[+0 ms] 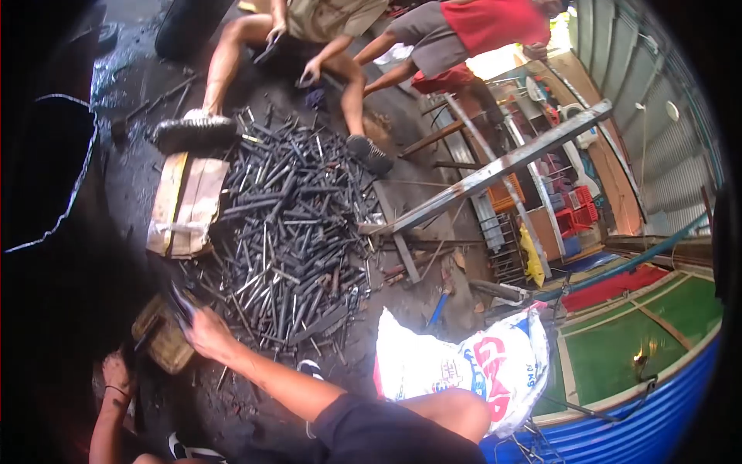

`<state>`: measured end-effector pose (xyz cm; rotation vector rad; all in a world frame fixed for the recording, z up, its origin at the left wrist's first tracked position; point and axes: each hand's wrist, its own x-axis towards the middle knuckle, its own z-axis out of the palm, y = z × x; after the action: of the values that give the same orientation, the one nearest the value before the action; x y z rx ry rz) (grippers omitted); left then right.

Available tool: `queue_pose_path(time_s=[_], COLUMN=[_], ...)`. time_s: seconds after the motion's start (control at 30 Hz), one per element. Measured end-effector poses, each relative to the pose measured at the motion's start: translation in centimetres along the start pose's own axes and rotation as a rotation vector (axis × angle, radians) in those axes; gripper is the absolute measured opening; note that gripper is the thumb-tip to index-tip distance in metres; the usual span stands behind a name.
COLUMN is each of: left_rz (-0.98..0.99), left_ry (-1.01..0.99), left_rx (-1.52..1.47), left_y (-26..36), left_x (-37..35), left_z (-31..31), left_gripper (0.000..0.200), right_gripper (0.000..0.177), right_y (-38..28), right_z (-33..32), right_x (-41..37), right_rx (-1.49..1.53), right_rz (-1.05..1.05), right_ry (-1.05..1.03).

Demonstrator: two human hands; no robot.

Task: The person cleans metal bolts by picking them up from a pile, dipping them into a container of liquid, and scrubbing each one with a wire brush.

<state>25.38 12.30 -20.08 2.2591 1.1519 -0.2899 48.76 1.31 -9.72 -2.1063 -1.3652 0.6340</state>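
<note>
My right hand [207, 334] is closed around a dark, blade-like tool [181, 305] that points up and away. Lower at the left, my left hand [116, 373], with a dark band at the wrist, is closed on a dark stick-like piece [144, 340]. That piece reaches over a worn yellowish-brown block [171, 352], which lies between my hands. Past my right hand spreads a big heap of dark and grey stick-like pieces [290, 224]. A taped, flattened cardboard box [174, 205] rests against the heap's left side.
A person [332, 23] sits beyond the heap with a tool in one hand; a person in red [487, 31] is farther right. A printed white sack [471, 363] stands by my knee. A metal beam [502, 170] slants across the right, above a blue-handled tool [439, 306].
</note>
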Motion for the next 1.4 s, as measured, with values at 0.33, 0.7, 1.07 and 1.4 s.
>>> queue_pose_path(time_s=[0.33, 0.7, 1.07, 1.4], left_rz=[0.112, 0.196, 0.142, 0.147], left_ry=[0.007, 0.194, 0.058, 0.059], left_rx=[0.326, 0.290, 0.154, 0.095], left_y=[-3.6, -1.3, 1.0, 0.3], left_x=[1.5, 1.4, 0.1, -0.1], left_z=[5.6, 4.1, -1.5, -0.3], left_gripper=[0.040, 0.035, 0.033, 0.029], right_gripper=[0.017, 0.027, 0.044, 0.018], right_y=[0.8, 0.7, -0.9, 0.2], right_z=[5.6, 5.3, 1.7, 6.8], right_x=[-3.1, -2.3, 0.5, -1.9], right_rx=[-0.116, -0.107, -0.077, -0.215], right_rz=[0.099, 0.053, 0.054, -0.042], right_ry=[-0.086, -0.103, -0.106, -0.174])
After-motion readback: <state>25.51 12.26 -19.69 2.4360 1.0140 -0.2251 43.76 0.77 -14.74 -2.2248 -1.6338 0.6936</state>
